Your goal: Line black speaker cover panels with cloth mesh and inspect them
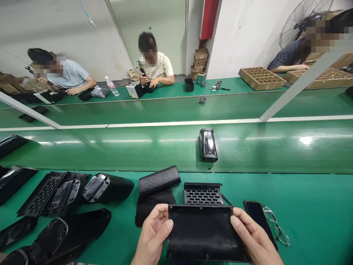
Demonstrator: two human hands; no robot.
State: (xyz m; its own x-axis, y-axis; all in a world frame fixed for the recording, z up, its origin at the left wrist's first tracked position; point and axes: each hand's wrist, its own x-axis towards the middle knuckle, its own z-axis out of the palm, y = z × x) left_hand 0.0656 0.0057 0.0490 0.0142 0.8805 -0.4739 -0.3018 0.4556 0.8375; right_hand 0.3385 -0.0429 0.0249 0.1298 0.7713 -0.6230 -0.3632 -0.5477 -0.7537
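Between my two hands I hold a black plastic panel [202,233] with small screw tabs along its edges. My left hand [156,233] pinches its left side, thumb on the face. On the right side my right hand [253,233] grips it the same way. Just beyond the panel lies a black perforated grille [203,193], partly covered by it. Left of that, a slotted black cover [159,180] rests on a black cloth-like piece [150,208].
Several black casings [110,187] and perforated panels [41,195] crowd the left of the table. A phone [260,217] and glasses [277,226] lie at right. A black speaker-like unit [209,145] stands on the green belt [138,147]. Three people sit across it.
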